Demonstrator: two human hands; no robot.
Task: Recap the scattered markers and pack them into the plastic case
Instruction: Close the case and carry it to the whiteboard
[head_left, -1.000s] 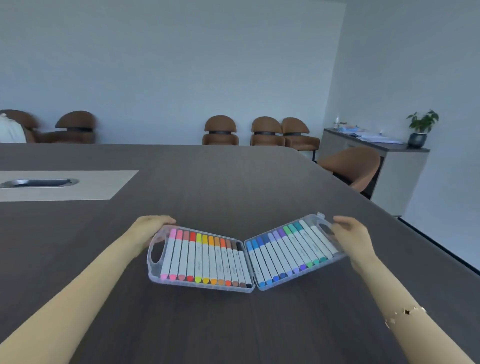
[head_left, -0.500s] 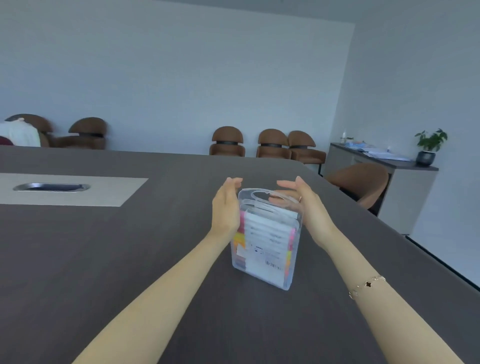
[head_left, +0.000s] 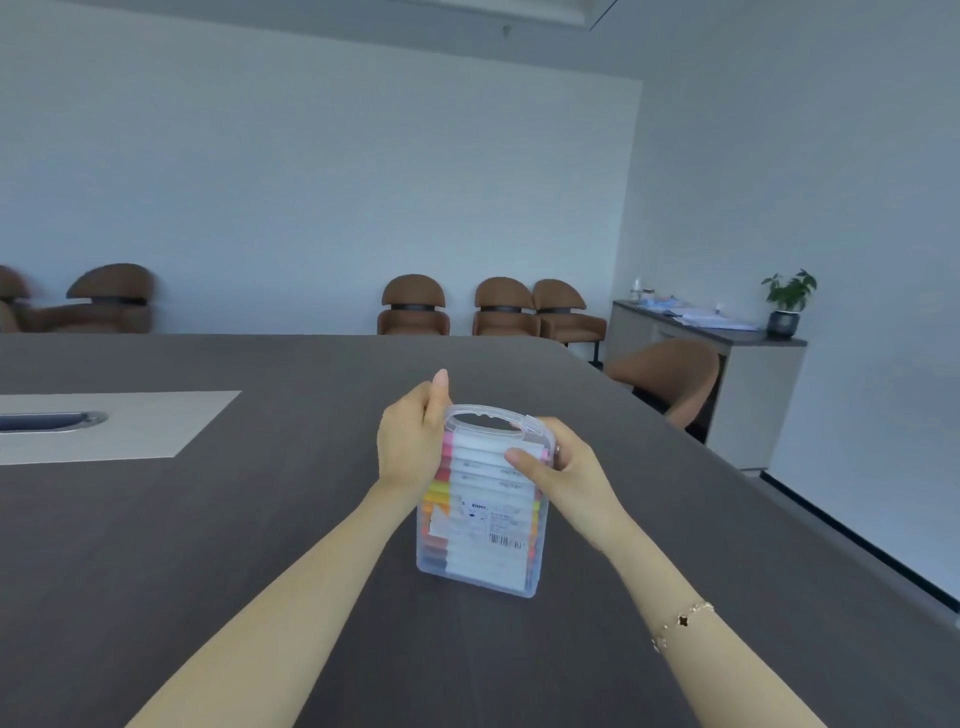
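A bracelet (head_left: 683, 621) circles the right forearm at the lower right of the frame. Just below the frame's centre the plastic case (head_left: 480, 512) stands closed and upright on the dark tabletop (head_left: 208, 545), handle uppermost, markers (head_left: 485, 467) stacked inside behind a barcode label. It sits between both hands: the left hand (head_left: 410, 441) wraps its grip around the case's upper left edge, one finger raised above the handle; the right hand (head_left: 563, 470) grips the upper right side, thumb pressed on the near face. At the left of the frame lies a pale panel (head_left: 119, 426). Brown chairs (head_left: 501, 306) line the far wall, and a potted plant (head_left: 787, 301) stands at the right.
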